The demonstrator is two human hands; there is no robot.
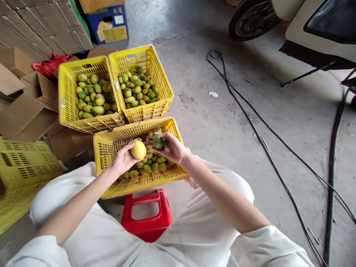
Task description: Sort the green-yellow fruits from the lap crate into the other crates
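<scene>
A pale yellow lemon [138, 150] rests in my left hand [124, 159], fingers curled round its underside. My right hand [174, 147] holds a dark green lemon [158, 141] close beside it, the two fruits apart. Both hands are above the near yellow crate [133, 188], where several green and yellowish lemons [154, 167] lie, mostly toward its right half. My hands and forearms hide part of that fruit. Behind it stand a left yellow crate [64, 107] and a right yellow crate [164, 74], each with a pile of mixed green and yellow lemons.
A red plastic stool [144, 222] is between my knees. At left are another yellow crate [25, 163] and opened cardboard boxes [27, 107]. A blue printed carton [107, 24] stands behind. Black cables [258, 135] cross the floor at right, near a parked scooter [314, 33].
</scene>
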